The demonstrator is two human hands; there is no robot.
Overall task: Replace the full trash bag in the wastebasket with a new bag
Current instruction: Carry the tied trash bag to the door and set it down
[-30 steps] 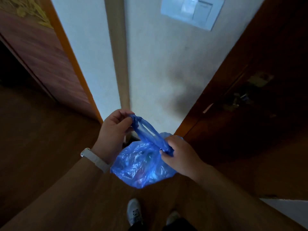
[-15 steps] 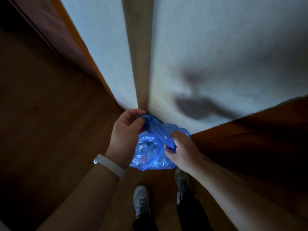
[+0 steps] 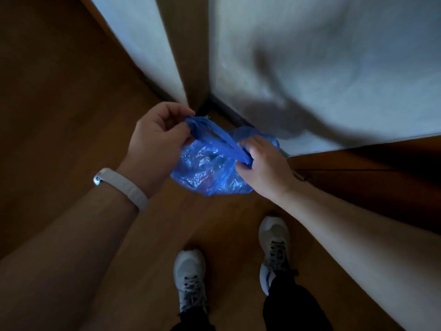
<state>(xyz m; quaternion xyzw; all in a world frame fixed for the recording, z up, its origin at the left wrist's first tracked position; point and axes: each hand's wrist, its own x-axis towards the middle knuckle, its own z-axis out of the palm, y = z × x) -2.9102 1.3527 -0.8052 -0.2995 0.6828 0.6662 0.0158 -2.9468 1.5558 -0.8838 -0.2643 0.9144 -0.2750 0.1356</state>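
hands both grip the bag (image 3: 205,168): left hand (image 3: 155,142) pinches one end of its twisted neck, right hand (image 3: 265,168) curls round the other, bag hanging between them above the floor (image 3: 202,216). judged best: keep the neck taut, knot close to the bulge. counted: one bag, two hands, two shoes (image 3: 189,271), one wristband (image 3: 124,185); no wastebasket seen.

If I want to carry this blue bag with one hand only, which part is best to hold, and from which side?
Hold the twisted strip at the top of the bag, midway between the left hand and the right hand, coming from above. The plastic is gathered into a firm band there, while the filled body hangs below as thin, crinkled film.
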